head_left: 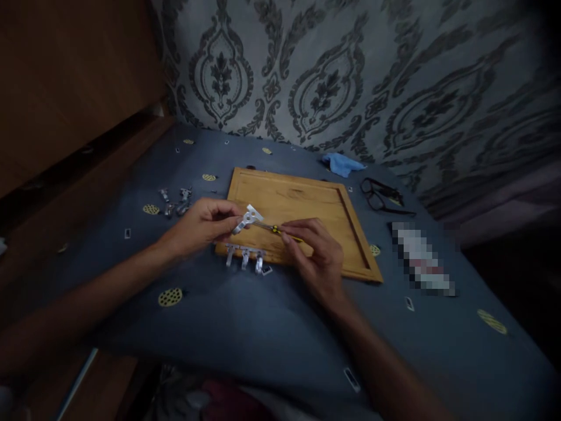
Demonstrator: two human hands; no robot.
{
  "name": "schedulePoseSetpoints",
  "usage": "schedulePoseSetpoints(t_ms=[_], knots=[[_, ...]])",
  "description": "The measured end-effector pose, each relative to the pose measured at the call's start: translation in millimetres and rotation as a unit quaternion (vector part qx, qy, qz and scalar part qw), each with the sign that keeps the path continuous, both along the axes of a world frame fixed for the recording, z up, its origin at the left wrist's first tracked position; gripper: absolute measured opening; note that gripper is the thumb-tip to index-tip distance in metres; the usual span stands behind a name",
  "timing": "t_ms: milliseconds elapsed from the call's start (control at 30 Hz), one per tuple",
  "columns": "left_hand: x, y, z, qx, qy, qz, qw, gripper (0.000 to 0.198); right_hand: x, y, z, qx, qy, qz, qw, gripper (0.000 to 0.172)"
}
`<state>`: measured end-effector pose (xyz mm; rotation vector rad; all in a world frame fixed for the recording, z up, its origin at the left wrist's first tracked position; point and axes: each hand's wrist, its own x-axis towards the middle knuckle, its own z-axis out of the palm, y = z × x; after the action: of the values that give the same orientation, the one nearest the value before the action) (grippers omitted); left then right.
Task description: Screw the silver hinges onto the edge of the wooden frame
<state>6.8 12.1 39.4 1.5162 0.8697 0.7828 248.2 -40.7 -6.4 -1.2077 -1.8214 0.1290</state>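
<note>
My left hand (207, 221) pinches a silver metal cabinet hinge (250, 216) between thumb and fingers. My right hand (319, 251) is closed on a thin screwdriver (275, 229) with a yellow and black handle. Its shaft points left, and the tip meets or lies very close to the hinge; I cannot tell if it touches. Both are held over a framed wooden panel (307, 202). Along the panel's near left edge, three more hinges (245, 258) sit in a row below my hands.
Several small metal hinge parts (170, 209) lie on the dark blue patterned cloth (210, 327) to the left. At the right are black-framed glasses (377, 196), a blue cloth (344, 164) and a blurred-out packet (423, 260). A patterned wall (272, 88) stands behind.
</note>
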Motion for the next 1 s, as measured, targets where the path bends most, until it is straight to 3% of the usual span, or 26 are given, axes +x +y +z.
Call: schedulePoseSetpoints(t_ms=[133, 233, 367, 533, 700, 867, 933, 1000], knots=[[22, -27, 8.6, -0.059, -0.058, -0.068, 0.994, 0.032, -24, -30, 19.8, 0.084, 0.070, 0.091, 0.990, 0.024], [33, -47, 8.0, -0.128, -0.095, -0.103, 0.982, 0.039, -32, -54, 23.9, 0.053, 0.130, 0.118, 0.983, 0.032], [41, -74, -5.4, -0.206, -0.106, -0.145, 0.962, 0.052, -35, -88, 14.3, 0.001, 0.220, 0.076, 0.973, 0.034], [50, -99, -22.5, -0.250, -0.131, -0.152, 0.947, 0.059, -44, -116, 3.9, -0.065, 0.320, -0.012, 0.945, 0.027], [56, -104, -30.1, -0.260, -0.125, -0.169, 0.942, 0.056, -48, -122, -1.0, -0.164, 0.433, -0.037, 0.886, 0.004], [54, -99, -28.0, -0.233, -0.070, -0.214, 0.946, 0.052, -40, -119, -2.5, -0.235, 0.534, -0.046, 0.811, 0.023], [51, -97, -20.9, -0.198, -0.024, -0.221, 0.955, 0.040, -34, -118, 0.0, -0.231, 0.544, -0.051, 0.805, 0.025], [47, -96, -11.3, -0.107, 0.027, -0.192, 0.975, 0.022, -28, -117, 3.4, -0.235, 0.516, -0.051, 0.822, 0.022]])
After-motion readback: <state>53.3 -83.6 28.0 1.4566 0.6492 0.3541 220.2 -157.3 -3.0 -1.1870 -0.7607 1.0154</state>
